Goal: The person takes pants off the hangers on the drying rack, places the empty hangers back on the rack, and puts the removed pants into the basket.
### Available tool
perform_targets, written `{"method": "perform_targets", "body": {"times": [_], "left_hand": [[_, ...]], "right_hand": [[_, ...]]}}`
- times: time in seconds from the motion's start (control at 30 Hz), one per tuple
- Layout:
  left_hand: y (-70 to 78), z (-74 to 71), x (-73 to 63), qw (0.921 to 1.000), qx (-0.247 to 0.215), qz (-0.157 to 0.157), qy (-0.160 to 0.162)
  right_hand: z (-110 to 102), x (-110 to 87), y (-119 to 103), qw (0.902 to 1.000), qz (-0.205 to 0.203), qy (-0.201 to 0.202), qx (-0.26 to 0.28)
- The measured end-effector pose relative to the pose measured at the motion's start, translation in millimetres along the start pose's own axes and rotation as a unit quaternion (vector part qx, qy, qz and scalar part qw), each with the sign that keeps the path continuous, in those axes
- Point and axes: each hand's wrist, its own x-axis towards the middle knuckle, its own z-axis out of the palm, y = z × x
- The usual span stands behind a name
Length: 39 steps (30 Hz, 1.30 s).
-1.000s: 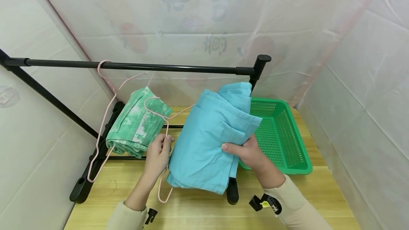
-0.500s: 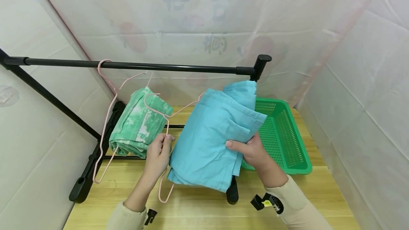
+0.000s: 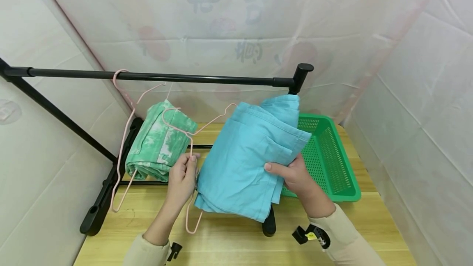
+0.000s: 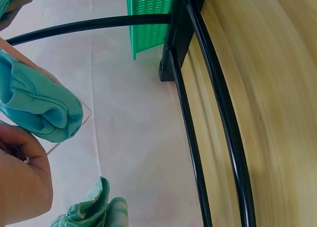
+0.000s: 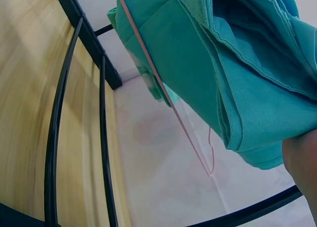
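Left grip [image 3: 182, 177]: closed; pink hanger [image 3: 191, 134] pinched;
Right grip [image 3: 295, 175]: partly closed, thumb on top; blue garment [image 3: 245, 161] held;
Garment position: near side of black rack [image 3: 199, 78]; left of green basket [image 3: 338, 167]; hanger partly covered.

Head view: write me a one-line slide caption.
Left hand grips a pink hanger, right hand holds a folded blue garment, at a black rack where a green garment hangs.

Pale wooden table [image 3: 229, 247] across the lower frame, black rack [image 3: 199, 78] standing on it left to centre, green basket [image 3: 345, 196] at right.
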Motion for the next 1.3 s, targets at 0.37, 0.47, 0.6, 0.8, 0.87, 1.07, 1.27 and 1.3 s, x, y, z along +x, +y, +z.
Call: {"method": "perform_targets", "body": {"times": [0.37,0.47,0.6,0.8,0.87,1.07,1.27,1.3], "left_hand": [[3.4,-2.1,-2.1,0.9993,-0.02,0.028,0.018],[4.1,-2.6,-2.1,0.9991,-0.014,0.032,0.026],[5.8,-4.0,-2.1,0.9985,-0.006,0.045,0.029],[3.7,-4.7,-3.2,0.9975,0.008,0.064,0.029],[-1.6,-4.4,-2.9,0.9971,0.009,0.069,0.033],[-28.6,-5.0,1.4,0.9962,0.015,0.079,0.035],[-36.4,-7.0,2.8,0.9974,0.006,0.07,0.014],[-36.4,-6.9,2.9,0.9974,0.002,0.07,0.013]], "right_hand": [[-2,-4.2,-1,0.9998,0.015,0.009,0.001],[-5,-5.9,0,0.9994,0.026,0.02,-0.007],[-7,-6.7,1,0.9979,0.045,0.042,-0.021],[-6,-8.1,0,0.995,0.074,0.049,-0.045],[-6,-8.7,-2,0.9944,0.078,0.053,-0.049],[-8,-10.2,-4,0.9921,0.091,0.07,-0.051],[-10,-11.4,-8,0.9922,0.088,0.073,-0.049],[-10,-11.7,-9,0.9924,0.087,0.072,-0.048]]}}
